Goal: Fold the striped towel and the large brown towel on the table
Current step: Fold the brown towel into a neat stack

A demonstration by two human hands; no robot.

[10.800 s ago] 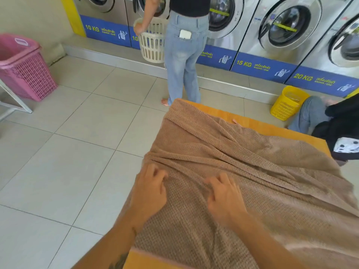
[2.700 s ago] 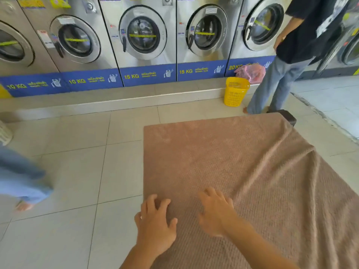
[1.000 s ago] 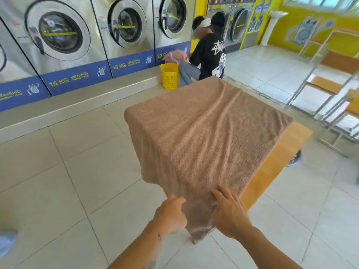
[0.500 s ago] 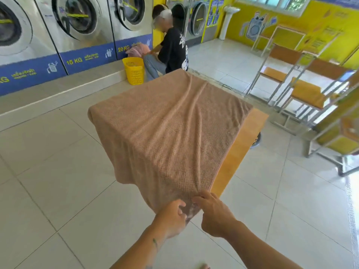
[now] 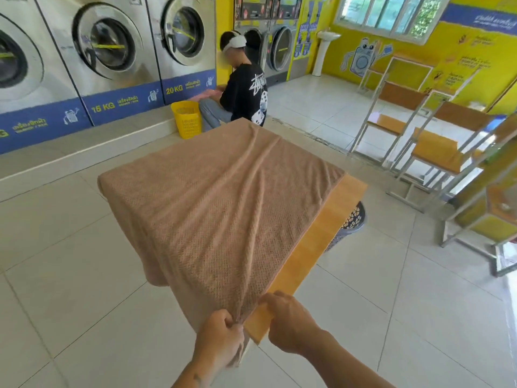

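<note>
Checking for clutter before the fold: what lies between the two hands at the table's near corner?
Head view: only the bunched corner of the large brown towel, pinched by the left hand, and bare wooden table edge beside the right hand.

Both forearms are bare with no sleeves, watch or rings in sight, and the left forearm (image 5: 195, 373) carries a small dark tattoo near the wrist.

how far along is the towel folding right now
Done: no fold shows; the brown towel lies spread over the wooden table. In hand: left hand and right hand pinch its near corner. Left: all folds; the striped towel isn't in view.
</note>
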